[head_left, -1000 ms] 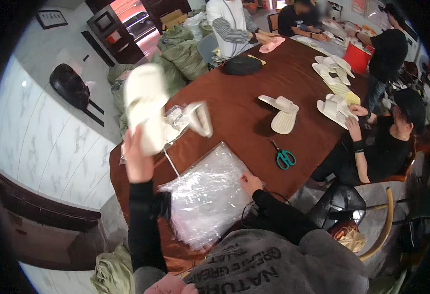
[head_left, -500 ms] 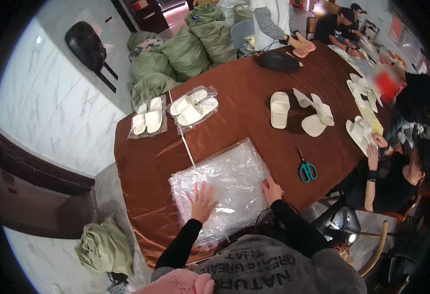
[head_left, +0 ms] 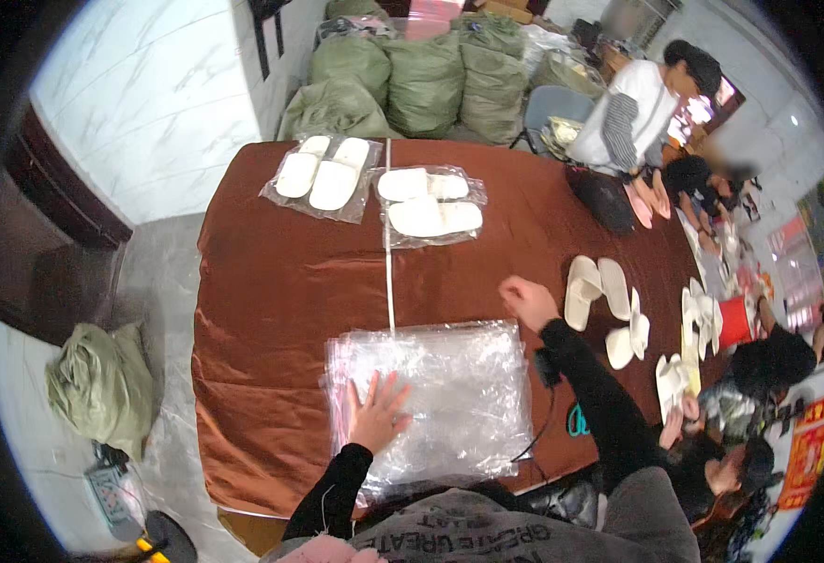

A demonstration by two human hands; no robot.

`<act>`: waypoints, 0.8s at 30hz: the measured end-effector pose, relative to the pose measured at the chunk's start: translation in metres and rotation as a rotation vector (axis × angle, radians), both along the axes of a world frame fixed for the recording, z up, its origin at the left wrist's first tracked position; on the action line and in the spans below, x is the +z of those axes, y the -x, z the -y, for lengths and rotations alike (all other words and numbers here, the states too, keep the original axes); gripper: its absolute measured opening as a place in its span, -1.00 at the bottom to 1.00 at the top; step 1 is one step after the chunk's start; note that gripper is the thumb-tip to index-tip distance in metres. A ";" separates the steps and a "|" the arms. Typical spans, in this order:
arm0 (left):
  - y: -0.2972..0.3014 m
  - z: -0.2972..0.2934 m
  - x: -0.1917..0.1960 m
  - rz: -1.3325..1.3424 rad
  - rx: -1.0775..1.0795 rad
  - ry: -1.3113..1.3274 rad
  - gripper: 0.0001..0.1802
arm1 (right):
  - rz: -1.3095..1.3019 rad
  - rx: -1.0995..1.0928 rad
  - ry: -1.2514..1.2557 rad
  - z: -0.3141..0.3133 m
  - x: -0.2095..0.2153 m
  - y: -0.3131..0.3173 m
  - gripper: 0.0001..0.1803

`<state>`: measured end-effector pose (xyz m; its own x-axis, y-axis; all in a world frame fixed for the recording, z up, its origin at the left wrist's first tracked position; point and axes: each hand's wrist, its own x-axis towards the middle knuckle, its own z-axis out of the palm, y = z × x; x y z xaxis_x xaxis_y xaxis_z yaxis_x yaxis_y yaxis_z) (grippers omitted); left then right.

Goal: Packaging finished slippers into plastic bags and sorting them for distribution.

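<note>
My left hand (head_left: 376, 413) lies flat, fingers spread, on a stack of clear plastic bags (head_left: 459, 394) at the table's near side. Past the stack's far right corner, my right hand (head_left: 529, 302) is raised over the brown cloth, its fingers curled together and slightly blurred; I see nothing in it. Right of that hand, a pair of cream slippers (head_left: 582, 293) and another cream slipper pair (head_left: 629, 333) rest on the cloth. Teal scissor handles (head_left: 576, 421) show beside my right forearm, which hides the rest.
Bagged white slippers (head_left: 323, 176) and a second bagged pair (head_left: 430, 205) lie along the far side of the brown-clothed table (head_left: 271, 291). A black cap-like object (head_left: 602, 199) is at the far right. Green sacks (head_left: 424, 84) stand behind; co-workers sit or stand along the right.
My right hand has left the bags' right edge and moved up and away over the cloth. My left hand stays flat on the stack. The view has turned to the right.
</note>
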<state>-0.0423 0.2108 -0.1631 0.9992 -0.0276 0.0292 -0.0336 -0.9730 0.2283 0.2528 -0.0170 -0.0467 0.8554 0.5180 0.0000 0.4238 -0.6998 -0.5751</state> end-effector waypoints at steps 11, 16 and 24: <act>0.001 0.001 -0.007 -0.098 -0.048 0.062 -0.31 | 0.659 0.162 0.364 -0.246 -0.111 -0.055 -0.39; 0.004 -0.003 -0.007 -0.113 -0.019 0.074 -0.30 | 0.365 0.305 0.523 -0.178 -0.113 -0.068 -0.68; -0.018 0.005 0.001 0.021 -0.045 0.105 -0.30 | 0.267 -1.056 -0.182 0.055 -0.158 -0.104 -0.69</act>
